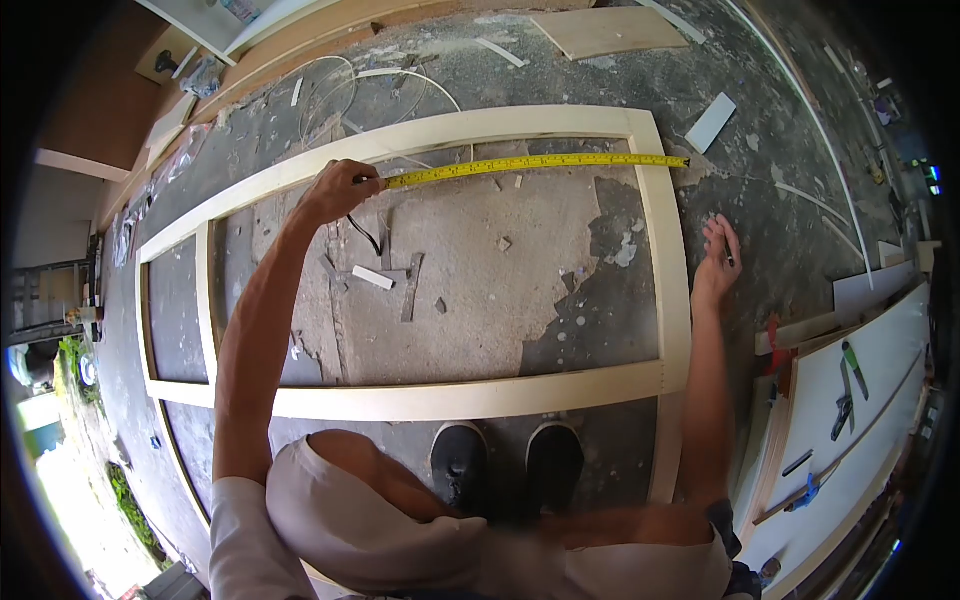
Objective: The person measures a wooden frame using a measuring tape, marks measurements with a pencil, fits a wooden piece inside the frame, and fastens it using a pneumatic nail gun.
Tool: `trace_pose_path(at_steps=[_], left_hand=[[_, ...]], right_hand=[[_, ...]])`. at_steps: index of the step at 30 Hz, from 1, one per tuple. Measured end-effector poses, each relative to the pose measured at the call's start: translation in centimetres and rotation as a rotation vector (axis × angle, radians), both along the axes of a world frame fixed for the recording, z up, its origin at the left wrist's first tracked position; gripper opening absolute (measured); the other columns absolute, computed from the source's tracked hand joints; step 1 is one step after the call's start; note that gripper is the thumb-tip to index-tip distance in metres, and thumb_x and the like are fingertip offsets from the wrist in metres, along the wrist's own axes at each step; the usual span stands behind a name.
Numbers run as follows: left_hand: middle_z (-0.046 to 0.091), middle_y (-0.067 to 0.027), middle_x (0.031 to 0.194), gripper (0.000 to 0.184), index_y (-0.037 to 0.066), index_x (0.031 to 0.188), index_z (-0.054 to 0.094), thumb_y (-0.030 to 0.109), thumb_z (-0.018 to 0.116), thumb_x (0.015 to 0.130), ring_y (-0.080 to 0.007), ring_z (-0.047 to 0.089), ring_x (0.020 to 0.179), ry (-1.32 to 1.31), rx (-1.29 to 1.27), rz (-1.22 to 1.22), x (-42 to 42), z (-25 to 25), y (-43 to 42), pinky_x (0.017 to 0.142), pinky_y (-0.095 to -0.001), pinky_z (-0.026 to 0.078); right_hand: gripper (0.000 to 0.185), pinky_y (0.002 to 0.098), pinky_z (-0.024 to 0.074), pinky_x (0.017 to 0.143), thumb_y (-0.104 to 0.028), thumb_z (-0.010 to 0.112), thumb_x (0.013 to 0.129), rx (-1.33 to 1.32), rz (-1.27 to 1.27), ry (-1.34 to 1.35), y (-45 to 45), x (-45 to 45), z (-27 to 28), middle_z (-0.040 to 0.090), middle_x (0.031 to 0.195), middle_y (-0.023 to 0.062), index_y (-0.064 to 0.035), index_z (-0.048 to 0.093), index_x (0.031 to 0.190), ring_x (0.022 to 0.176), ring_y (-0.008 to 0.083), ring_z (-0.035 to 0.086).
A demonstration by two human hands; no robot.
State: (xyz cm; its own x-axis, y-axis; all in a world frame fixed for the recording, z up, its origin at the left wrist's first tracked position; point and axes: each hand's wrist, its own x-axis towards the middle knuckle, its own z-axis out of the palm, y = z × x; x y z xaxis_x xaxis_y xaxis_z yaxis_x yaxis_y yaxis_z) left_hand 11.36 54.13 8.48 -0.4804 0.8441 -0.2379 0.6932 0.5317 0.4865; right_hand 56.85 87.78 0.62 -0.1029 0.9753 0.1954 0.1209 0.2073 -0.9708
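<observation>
My left hand [345, 190] is closed round a tape measure, and a black strap [366, 236] hangs below it. From that hand the yellow tape blade [520, 164] runs right, across the upper part of a pale wooden frame [460, 399] lying on the floor. The blade's end reaches just past the frame's right side. The case is mostly hidden by my fingers. To the right of the frame is my right hand [716, 264], raised with its fingers curled. Something small and dark shows at its fingertips, too small to name.
Inside the frame lie a small white strip [373, 277] and grey scraps. At the right, a white panel [800, 455] carries a green-handled tool [855, 368]. A thin board [610, 32] and a white offcut [711, 122] lie beyond the frame. My shoes [458, 465] stand near its lower rail.
</observation>
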Motion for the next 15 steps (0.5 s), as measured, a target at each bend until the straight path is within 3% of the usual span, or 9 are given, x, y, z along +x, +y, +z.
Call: trace_pose_path(at_steps=[2, 3, 4, 8, 12, 15], left_hand=[[0.066, -0.0108, 0.070, 0.033, -0.001, 0.093, 0.075, 0.031, 0.066, 0.089, -0.0178, 0.059, 0.062, -0.016, -0.086, 0.001, -2.3, 0.5, 2.2, 0.061, -0.0365, 0.047], [0.059, -0.0034, 0.064, 0.032, 0.001, 0.085, 0.072, 0.032, 0.064, 0.091, -0.0115, 0.052, 0.056, -0.040, -0.044, -0.013, -3.3, 0.2, 2.9, 0.055, -0.0304, 0.041], [0.060, -0.0020, 0.065, 0.032, 0.000, 0.084, 0.071, 0.031, 0.065, 0.093, -0.0106, 0.053, 0.057, -0.115, -0.065, -0.008, -4.2, 0.7, 3.5, 0.054, -0.0300, 0.041], [0.062, -0.0033, 0.069, 0.033, -0.002, 0.083, 0.071, 0.028, 0.065, 0.095, -0.0107, 0.057, 0.061, -0.435, 0.148, -0.042, -7.5, 2.7, 3.3, 0.058, -0.0277, 0.046], [0.063, -0.0036, 0.073, 0.030, 0.000, 0.084, 0.069, 0.026, 0.063, 0.097, -0.0093, 0.058, 0.065, -0.431, 0.418, 0.019, -10.4, 6.7, 1.7, 0.060, -0.0267, 0.046], [0.061, -0.0025, 0.070, 0.032, 0.000, 0.081, 0.069, 0.027, 0.063, 0.098, -0.0084, 0.056, 0.063, -0.336, 0.288, 0.061, -11.6, 7.3, 2.4, 0.059, -0.0260, 0.045]], right_hand=[[0.031, 0.0319, 0.0500, 0.091, -0.018, 0.059, 0.100, 0.006, 0.007, 0.023, 3.1, -2.8, -1.1, 0.069, 0.112, 0.0125, 0.0010, 0.063, 0.124, 0.101, 0.0222, 0.066], [0.030, 0.0324, 0.0508, 0.092, -0.017, 0.061, 0.099, -0.002, 0.016, 0.032, 4.5, -3.8, -1.6, 0.068, 0.112, 0.0128, 0.0014, 0.063, 0.124, 0.102, 0.0228, 0.066], [0.030, 0.0324, 0.0508, 0.092, -0.017, 0.061, 0.099, 0.003, 0.009, 0.034, 5.9, -5.0, -2.0, 0.068, 0.112, 0.0128, 0.0014, 0.063, 0.124, 0.102, 0.0228, 0.066], [0.033, 0.0334, 0.0511, 0.090, -0.021, 0.063, 0.098, -0.034, -0.009, 0.218, 9.2, -8.5, -1.2, 0.068, 0.114, 0.0145, 0.0018, 0.062, 0.123, 0.102, 0.0232, 0.066], [0.039, 0.0355, 0.0508, 0.090, -0.029, 0.060, 0.100, -0.077, -0.039, 0.249, 10.6, -10.3, 1.8, 0.068, 0.117, 0.0157, 0.0004, 0.060, 0.125, 0.103, 0.0250, 0.068], [0.040, 0.0360, 0.0508, 0.089, -0.032, 0.055, 0.102, -0.099, -0.004, 0.180, 12.0, -10.9, 1.3, 0.069, 0.117, 0.0157, -0.0010, 0.059, 0.127, 0.103, 0.0246, 0.069]])
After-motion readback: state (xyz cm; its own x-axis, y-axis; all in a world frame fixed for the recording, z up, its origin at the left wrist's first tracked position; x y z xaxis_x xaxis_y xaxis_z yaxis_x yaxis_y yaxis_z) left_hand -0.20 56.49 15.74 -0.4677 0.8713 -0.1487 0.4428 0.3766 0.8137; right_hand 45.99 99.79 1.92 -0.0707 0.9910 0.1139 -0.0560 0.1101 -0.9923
